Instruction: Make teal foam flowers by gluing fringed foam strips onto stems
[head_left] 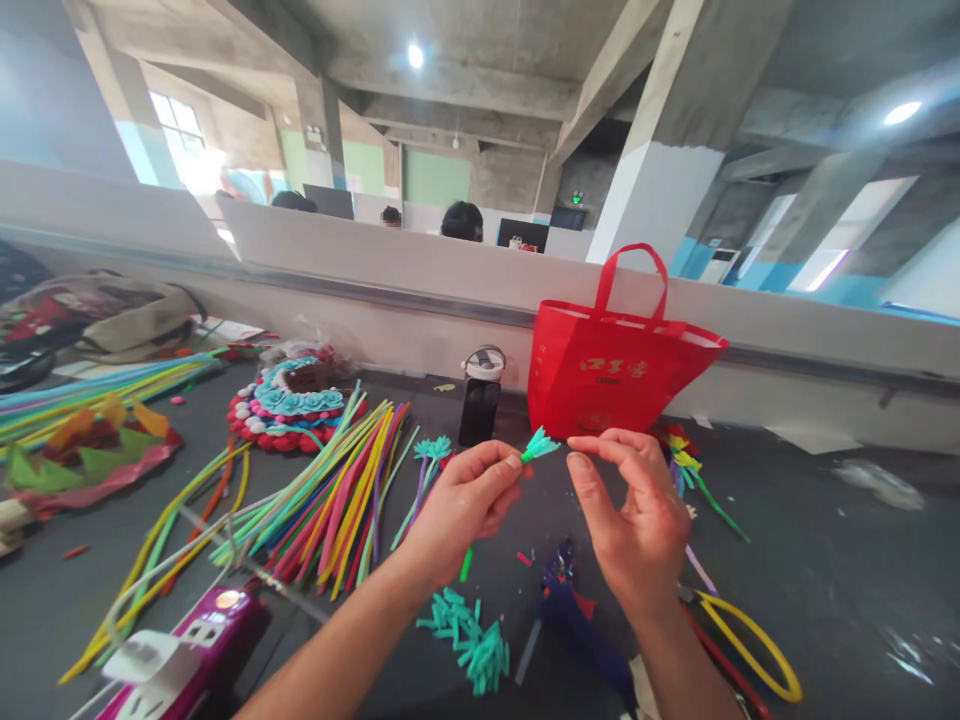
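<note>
Between the thumb and forefinger of my left hand (476, 490) is a small teal flower (541, 446) of fuzzy pipe-cleaner pieces, bound with green at its base. Its tips fan toward my right hand (637, 510), which is open beside it, thumb and fingers apart, not touching it. Under my hands lies a pile of short teal pipe-cleaner pieces (472, 640). A green stem end (466, 565) shows below my left hand. Left of that hand, finished teal flowers (433, 449) with purple and pale stems lie on the dark table (825, 600).
Bundled colourful pipe cleaners (337, 490) spread on the left, near a purple power strip (202, 640) with a white plug. A phone (480, 410) leans on a bottle (484, 362). A red bag (615, 360) stands behind. Yellow-handled pliers (750, 635) lie at right.
</note>
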